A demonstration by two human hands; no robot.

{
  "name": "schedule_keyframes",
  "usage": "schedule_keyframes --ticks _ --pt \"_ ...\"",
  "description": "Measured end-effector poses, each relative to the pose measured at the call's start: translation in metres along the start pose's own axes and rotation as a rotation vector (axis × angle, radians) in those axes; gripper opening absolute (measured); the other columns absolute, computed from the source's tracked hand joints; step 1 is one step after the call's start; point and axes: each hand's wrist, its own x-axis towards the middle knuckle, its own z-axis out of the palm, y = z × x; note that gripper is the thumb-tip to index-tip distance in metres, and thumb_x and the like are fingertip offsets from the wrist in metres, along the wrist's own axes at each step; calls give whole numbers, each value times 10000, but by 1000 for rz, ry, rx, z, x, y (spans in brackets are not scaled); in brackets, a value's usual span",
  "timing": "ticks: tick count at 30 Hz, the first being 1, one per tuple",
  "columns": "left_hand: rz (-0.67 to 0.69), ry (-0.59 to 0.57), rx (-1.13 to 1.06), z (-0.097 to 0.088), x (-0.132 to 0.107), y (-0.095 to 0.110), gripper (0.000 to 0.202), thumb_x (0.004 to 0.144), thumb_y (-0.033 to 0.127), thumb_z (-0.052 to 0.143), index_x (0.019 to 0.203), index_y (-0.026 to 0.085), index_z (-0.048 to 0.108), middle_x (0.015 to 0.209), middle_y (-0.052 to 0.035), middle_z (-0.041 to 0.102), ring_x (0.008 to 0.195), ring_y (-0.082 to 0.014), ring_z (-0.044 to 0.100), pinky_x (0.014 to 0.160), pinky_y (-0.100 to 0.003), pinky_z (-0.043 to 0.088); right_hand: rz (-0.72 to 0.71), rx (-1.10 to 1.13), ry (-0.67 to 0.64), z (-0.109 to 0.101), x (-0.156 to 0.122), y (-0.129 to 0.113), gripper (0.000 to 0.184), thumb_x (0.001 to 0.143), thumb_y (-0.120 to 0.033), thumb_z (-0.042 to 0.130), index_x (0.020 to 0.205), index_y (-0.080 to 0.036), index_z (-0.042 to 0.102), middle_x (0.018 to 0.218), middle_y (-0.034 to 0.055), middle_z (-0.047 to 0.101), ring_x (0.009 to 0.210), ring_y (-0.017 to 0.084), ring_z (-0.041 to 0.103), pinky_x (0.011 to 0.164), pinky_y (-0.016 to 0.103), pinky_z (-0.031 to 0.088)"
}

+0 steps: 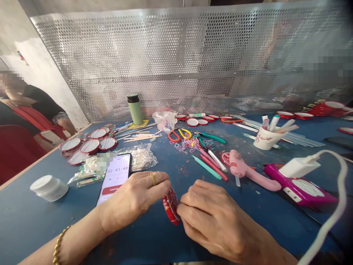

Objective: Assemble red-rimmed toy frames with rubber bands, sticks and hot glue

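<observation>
A round red lid (171, 207) with a light pattern stands on edge between my two hands, low in the middle of the view. My left hand (138, 193) grips its upper rim, fingers bent over it; a ring and a gold bracelet show on this arm. Curled closed, my right hand (212, 217) pinches the lid's right side, and its fingertips are partly hidden. A phone (117, 176) showing a timer lies just beyond my left hand. Pink, red and teal pens (211, 167) lie beyond the right one, near a pink glue gun (248, 171).
A purple power strip (299, 187) with a white charger and cable sits at the right. Further back are a paper cup (267, 138) of pens, pliers (212, 138) and a green bottle (135, 110). Red-rimmed lids (89, 146) and a white jar (49, 187) occupy the left, where people sit.
</observation>
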Motion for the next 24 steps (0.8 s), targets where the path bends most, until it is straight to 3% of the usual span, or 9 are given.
schedule_keyframes --ticks 13,20,24 --pt "14 -1 -2 -1 0 0 245 1002 162 347 1020 127 590 1015 -111 678 862 -158 662 744 -250 542 22 -19 6 1 -1 -1 183 937 -104 472 943 -131 653 772 48 648 703 166 593 719 336 436" --pt "-1 10 -21 -1 -1 1 237 996 144 357 1021 136 593 1015 -105 679 870 -149 665 748 -238 540 85 -31 122 -2 -3 4 152 924 -98 516 982 -127 653 822 56 665 739 165 608 715 322 448" --pt "-5 11 -32 0 -1 1 230 994 139 364 1015 131 593 1008 -108 678 857 -149 663 736 -236 537 83 2 64 -1 -3 2 155 945 -96 510 997 -142 648 831 43 672 759 157 611 737 318 439"
